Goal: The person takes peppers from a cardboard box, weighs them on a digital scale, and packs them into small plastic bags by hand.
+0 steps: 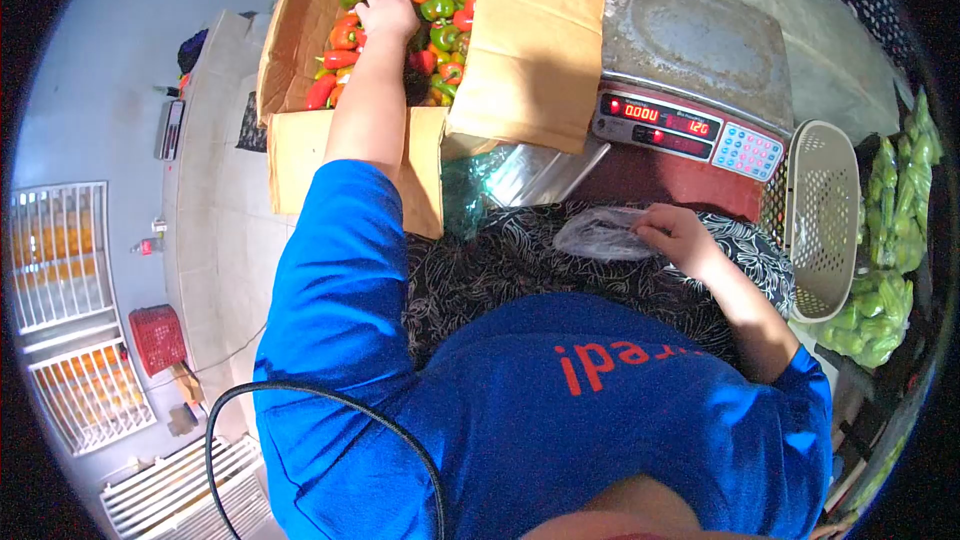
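My left hand lies on the peppers in the cardboard box, its fingers apart and nothing visibly held. Red, green and orange peppers surround it. Over my lap, my right hand is closed in a pinch on the edge of a clear plastic bag. The bag hangs thin and crumpled to the left of those fingers, over black-and-white patterned cloth.
Right of the box stands a scale with a lit red display. A beige plastic basket is beside it, then bagged green vegetables. Clear plastic packaging lies below the box. A black cable loops across my left side.
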Demonstrator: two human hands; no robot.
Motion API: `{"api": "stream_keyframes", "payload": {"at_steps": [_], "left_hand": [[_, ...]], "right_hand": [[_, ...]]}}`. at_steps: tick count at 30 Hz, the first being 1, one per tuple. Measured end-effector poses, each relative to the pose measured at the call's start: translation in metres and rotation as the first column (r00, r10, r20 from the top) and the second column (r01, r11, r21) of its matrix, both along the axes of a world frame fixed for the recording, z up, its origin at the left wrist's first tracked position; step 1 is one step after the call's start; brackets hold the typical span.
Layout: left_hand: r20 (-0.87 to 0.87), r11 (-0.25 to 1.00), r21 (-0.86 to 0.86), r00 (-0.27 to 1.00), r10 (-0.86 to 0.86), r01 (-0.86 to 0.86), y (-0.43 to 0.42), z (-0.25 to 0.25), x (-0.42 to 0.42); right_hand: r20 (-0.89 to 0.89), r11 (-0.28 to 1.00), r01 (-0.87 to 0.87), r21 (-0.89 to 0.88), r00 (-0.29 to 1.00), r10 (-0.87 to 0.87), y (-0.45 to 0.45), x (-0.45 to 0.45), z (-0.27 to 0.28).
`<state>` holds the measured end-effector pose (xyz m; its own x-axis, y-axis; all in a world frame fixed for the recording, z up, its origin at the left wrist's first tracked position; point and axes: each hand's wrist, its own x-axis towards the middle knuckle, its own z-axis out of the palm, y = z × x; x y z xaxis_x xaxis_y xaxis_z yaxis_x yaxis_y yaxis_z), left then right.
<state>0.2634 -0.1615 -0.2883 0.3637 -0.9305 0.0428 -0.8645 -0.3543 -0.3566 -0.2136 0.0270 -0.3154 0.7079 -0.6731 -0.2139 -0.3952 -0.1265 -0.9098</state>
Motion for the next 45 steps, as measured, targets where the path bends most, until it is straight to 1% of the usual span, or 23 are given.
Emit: {"api": "stream_keyframes", "payload": {"at_steps": [4, 7, 10, 13, 14, 15, 16, 17, 18, 19, 21, 24, 27, 31, 32, 33, 34, 35, 36, 37, 39, 42, 45], "left_hand": [[0.095, 0.998, -0.049, 0.994, 0.052, -0.048, -0.006, -0.010, 0.009], [0.070, 0.995, -0.085, 0.995, 0.066, -0.060, 0.003, -0.001, 0.003], [-0.039, 0.989, -0.116, 0.995, 0.093, -0.097, 0.008, 0.006, 0.006], [-0.352, 0.958, -0.224, 0.931, 0.094, -0.181, 0.010, 0.022, 0.016], [-0.472, 0.893, -0.383, 0.881, 0.031, -0.236, 0.010, 0.018, 0.024], [-0.563, 0.800, -0.540, 0.819, -0.113, -0.261, 0.009, 0.011, 0.038], [-0.763, 0.685, -0.609, 0.530, -0.370, -0.400, 0.002, 0.000, 0.055], [-0.768, 0.579, -0.591, 0.173, -0.616, -0.562, -0.005, -0.007, 0.069], [-0.627, 0.532, -0.488, -0.146, -0.765, -0.692, -0.005, -0.008, 0.075], [-0.551, 0.555, -0.484, -0.257, -0.794, -0.677, 0.000, 0.000, 0.075], [-0.458, 0.568, -0.367, -0.389, -0.799, -0.737, -0.019, -0.024, 0.115], [-0.372, 0.563, -0.235, -0.462, -0.805, -0.792, 0.013, 0.016, 0.072], [-0.267, 0.477, -0.128, -0.433, -0.861, -0.869, 0.009, 0.018, 0.073], [-0.552, 0.581, -0.283, -0.365, -0.749, -0.763, 0.013, 0.019, 0.073], [-0.717, 0.567, -0.380, -0.154, -0.679, -0.731, 0.009, 0.016, 0.067], [-0.763, 0.645, -0.527, -0.026, -0.646, -0.553, 0.008, 0.013, 0.063], [-0.793, 0.693, -0.608, 0.257, -0.553, -0.387, 0.007, 0.008, 0.056], [-0.719, 0.753, -0.625, 0.528, -0.452, -0.205, 0.006, 0.004, 0.050], [-0.769, 0.832, -0.530, 0.507, -0.389, -0.166, 0.001, -0.002, 0.050], [-0.683, 0.888, -0.453, 0.672, -0.286, -0.082, -0.001, -0.009, 0.051], [-0.386, 0.877, -0.477, 0.880, -0.277, 0.066, -0.012, -0.016, 0.052], [-0.364, 0.932, -0.333, 0.931, 0.014, -0.144, -0.030, -0.015, 0.061], [-0.470, 0.976, -0.146, 0.880, 0.076, -0.163, -0.038, -0.011, 0.068]], "right_hand": [[-0.022, 1.000, -0.012, -0.006, 1.000, 0.012, 0.000, 0.000, 0.001], [-0.002, 1.000, -0.008, -0.005, 1.000, 0.008, 0.000, 0.001, 0.002], [-0.030, 1.000, -0.006, -0.019, 1.000, 0.005, 0.000, 0.001, 0.003], [-0.043, 1.000, -0.001, -0.024, 0.999, 0.000, -0.001, 0.002, 0.005], [-0.038, 1.000, -0.006, -0.024, 0.999, 0.005, -0.001, 0.001, 0.006], [-0.034, 1.000, -0.010, -0.023, 0.999, 0.010, -0.001, 0.001, 0.007], [-0.031, 1.000, -0.016, -0.023, 0.999, 0.015, -0.002, 0.000, 0.007], [-0.024, 1.000, -0.013, -0.027, 1.000, 0.012, -0.001, 0.000, 0.006], [-0.018, 0.999, -0.010, -0.032, 1.000, 0.010, -0.001, 0.000, 0.005], [-0.012, 0.999, -0.008, -0.037, 1.000, 0.008, -0.001, 0.000, 0.005], [-0.014, 1.000, -0.001, -0.008, 1.000, 0.000, 0.000, 0.000, 0.004], [-0.010, 1.000, 0.004, 0.004, 1.000, -0.004, 0.000, 0.000, 0.003], [-0.018, 1.000, -0.004, -0.018, 1.000, 0.004, -0.001, 0.000, 0.003], [-0.036, 1.000, -0.001, -0.021, 0.999, 0.001, 0.001, 0.001, 0.003], [-0.035, 1.000, -0.004, -0.023, 0.999, 0.003, 0.001, 0.001, 0.003], [-0.033, 1.000, -0.005, -0.026, 0.999, 0.004, 0.000, 0.001, 0.004], [-0.032, 1.000, -0.006, -0.028, 0.999, 0.006, 0.000, 0.001, 0.003], [-0.035, 1.000, -0.005, -0.022, 0.999, 0.004, 0.000, 0.001, 0.003], [-0.038, 1.000, -0.003, -0.016, 0.999, 0.002, 0.000, 0.001, 0.002], [-0.041, 1.000, -0.001, -0.011, 0.999, 0.001, 0.000, 0.001, 0.001], [-0.042, 1.000, 0.019, 0.017, 0.999, -0.018, 0.001, 0.002, 0.001], [-0.069, 0.997, 0.040, 0.059, 0.997, -0.035, 0.003, 0.000, -0.001], [-0.127, 0.998, 0.042, 0.038, 0.991, -0.037, 0.002, 0.001, 0.003]]}}
